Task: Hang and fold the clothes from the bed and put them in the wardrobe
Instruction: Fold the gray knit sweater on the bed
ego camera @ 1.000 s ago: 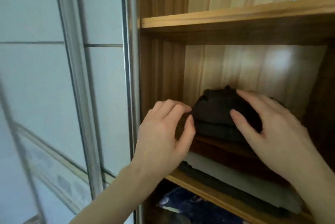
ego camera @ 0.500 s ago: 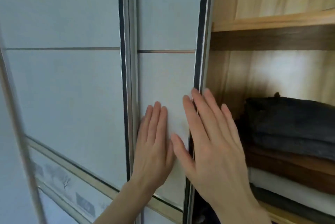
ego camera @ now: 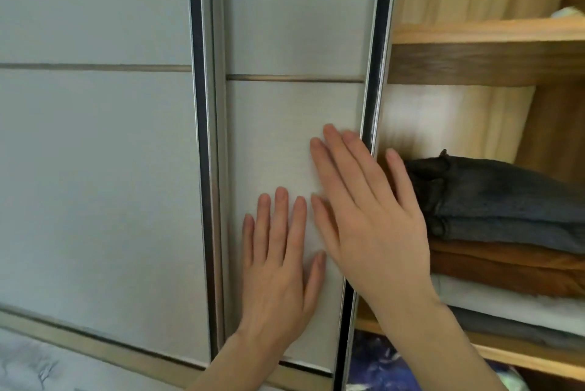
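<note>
Both hands lie flat against the pale grey sliding wardrobe door panel (ego camera: 294,26), the one framed by dark metal edges. The left hand (ego camera: 278,267) presses the panel with straight, slightly spread fingers, its grip wide and holding nothing. The right hand (ego camera: 370,226) sits just above and to the right of it, fingers also straight and fanned, grip wide and holding nothing; its palm and outer fingers overlap the door's right metal edge (ego camera: 376,42), and the little finger reaches past that edge in front of the open compartment.

To the right of the door lies the open wooden wardrobe shelf (ego camera: 519,359), and on it a stack of folded clothes. The dark grey folded garment (ego camera: 493,197) sits on top, just beside the right hand's little finger but not touching it as far as can be told. Beneath it lies a brown folded garment (ego camera: 506,267), then a white folded garment (ego camera: 512,305), then a thin grey folded garment (ego camera: 512,327) at the bottom. An upper wooden shelf (ego camera: 487,51) runs above the stack. Below the shelf that carries the stack, a dark blue patterned fabric (ego camera: 380,362) shows beside the door's lower right edge. Left of the pressed door stands a second pale sliding door panel (ego camera: 95,169).
</note>
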A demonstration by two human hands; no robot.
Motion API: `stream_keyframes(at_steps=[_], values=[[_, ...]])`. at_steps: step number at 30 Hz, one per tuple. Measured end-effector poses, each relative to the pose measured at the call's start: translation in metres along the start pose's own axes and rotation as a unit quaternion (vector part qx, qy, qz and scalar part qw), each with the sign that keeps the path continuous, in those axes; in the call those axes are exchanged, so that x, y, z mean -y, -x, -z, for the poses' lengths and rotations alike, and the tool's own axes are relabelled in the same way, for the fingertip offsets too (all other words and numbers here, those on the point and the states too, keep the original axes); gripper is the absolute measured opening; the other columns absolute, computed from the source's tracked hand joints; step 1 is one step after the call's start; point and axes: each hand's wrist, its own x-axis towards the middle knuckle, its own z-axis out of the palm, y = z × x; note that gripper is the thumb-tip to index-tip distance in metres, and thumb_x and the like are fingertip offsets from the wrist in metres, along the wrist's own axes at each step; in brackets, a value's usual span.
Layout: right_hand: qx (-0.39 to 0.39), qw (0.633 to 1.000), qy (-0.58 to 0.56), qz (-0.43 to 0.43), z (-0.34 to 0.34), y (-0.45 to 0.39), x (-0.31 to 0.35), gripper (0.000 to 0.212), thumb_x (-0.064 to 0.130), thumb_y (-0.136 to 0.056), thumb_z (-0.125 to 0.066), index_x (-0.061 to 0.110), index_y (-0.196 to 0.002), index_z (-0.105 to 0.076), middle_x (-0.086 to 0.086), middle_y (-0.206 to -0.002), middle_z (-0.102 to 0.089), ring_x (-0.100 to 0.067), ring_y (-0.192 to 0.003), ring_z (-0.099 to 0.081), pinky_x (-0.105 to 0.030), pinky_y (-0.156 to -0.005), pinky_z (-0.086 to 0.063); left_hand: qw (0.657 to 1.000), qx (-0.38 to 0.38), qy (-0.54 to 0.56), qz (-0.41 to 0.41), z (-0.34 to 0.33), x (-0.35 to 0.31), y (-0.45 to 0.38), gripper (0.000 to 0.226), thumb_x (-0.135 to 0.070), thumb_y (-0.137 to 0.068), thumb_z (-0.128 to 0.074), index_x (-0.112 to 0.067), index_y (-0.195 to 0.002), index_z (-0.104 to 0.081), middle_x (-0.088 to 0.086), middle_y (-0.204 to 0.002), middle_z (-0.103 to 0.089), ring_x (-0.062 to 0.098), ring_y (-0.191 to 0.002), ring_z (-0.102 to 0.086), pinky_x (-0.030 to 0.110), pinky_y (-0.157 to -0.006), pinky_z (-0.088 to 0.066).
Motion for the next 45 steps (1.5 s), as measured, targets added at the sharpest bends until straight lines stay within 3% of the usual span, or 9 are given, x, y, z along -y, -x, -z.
stream_keyframes(at_steps=[7,12,16,22,27,30,45], values=[[-0.001,1.000,0.019,-0.011,0.012,0.017,-0.034,0.062,0.040,-0.111,-0.041,0.017,-0.165,-0.021,-0.004,-0.173,-0.018,-0.018,-0.159,-0.017,-0.051,-0.126,-0.024,0.998,-0.020,0.029,-0.045,-0.003,-0.032,0.001,0.071,-0.037,-0.105,-0.047,-0.015,-0.167,-0.019,0.012,-0.174,-0.016,0.035,-0.161,-0.015,0.051,-0.130,-0.009],[-0.012,0.999,0.024,-0.024,0.021,0.035,-0.070,0.063,0.040,-0.109,-0.043,0.018,-0.165,-0.024,-0.003,-0.172,-0.022,-0.019,-0.159,-0.019,-0.050,-0.126,-0.024,0.995,-0.024,0.050,-0.087,-0.004,-0.047,-0.002,0.066,-0.037,-0.106,-0.044,-0.016,-0.166,-0.024,0.011,-0.173,-0.020,0.034,-0.160,-0.019,0.056,-0.129,-0.011],[-0.037,0.998,0.028,-0.049,0.026,0.050,-0.096,0.061,0.037,-0.108,-0.048,0.016,-0.163,-0.031,-0.004,-0.170,-0.027,-0.021,-0.158,-0.022,-0.050,-0.125,-0.026,0.995,-0.047,0.055,-0.064,-0.007,-0.049,-0.012,0.065,-0.037,-0.107,-0.043,-0.017,-0.166,-0.025,0.012,-0.173,-0.019,0.036,-0.160,-0.018,0.056,-0.128,-0.010],[-0.056,0.989,0.002,-0.136,0.035,0.068,-0.118,0.062,0.039,-0.105,-0.052,0.012,-0.159,-0.038,-0.008,-0.169,-0.028,-0.025,-0.159,-0.019,-0.048,-0.128,-0.013,0.994,-0.074,0.029,-0.077,-0.017,-0.060,-0.027,0.063,-0.034,-0.106,-0.044,-0.018,-0.165,-0.027,0.012,-0.173,-0.020,0.036,-0.160,-0.019,0.056,-0.128,-0.012],[-0.038,0.994,-0.039,-0.095,0.025,0.084,-0.109,0.065,0.044,-0.108,-0.044,0.020,-0.165,-0.024,-0.005,-0.174,-0.015,-0.027,-0.160,-0.012,-0.047,-0.129,-0.009,0.990,-0.074,0.053,-0.109,-0.025,-0.100,-0.026,0.061,-0.034,-0.105,-0.047,-0.018,-0.163,-0.034,0.010,-0.172,-0.024,0.031,-0.159,-0.024,0.052,-0.127,-0.017],[-0.027,0.993,-0.006,-0.114,0.013,0.099,-0.122,0.068,0.050,-0.108,-0.038,0.020,-0.166,-0.019,-0.008,-0.174,-0.009,-0.030,-0.161,-0.008,-0.050,-0.129,-0.008,0.989,-0.075,0.061,-0.108,-0.029,-0.111,-0.026,0.063,-0.034,-0.105,-0.048,-0.016,-0.164,-0.032,0.010,-0.172,-0.023,0.029,-0.159,-0.023,0.051,-0.128,-0.015],[-0.091,0.991,0.023,-0.094,0.020,0.151,-0.236,0.071,0.045,-0.105,-0.051,0.017,-0.164,-0.026,-0.013,-0.172,-0.018,-0.033,-0.159,-0.016,-0.054,-0.127,-0.014,0.991,-0.067,0.044,-0.105,-0.059,-0.215,-0.026,0.065,-0.034,-0.105,-0.053,-0.014,-0.163,-0.032,0.012,-0.173,-0.022,0.030,-0.160,-0.020,0.055,-0.128,-0.015]])
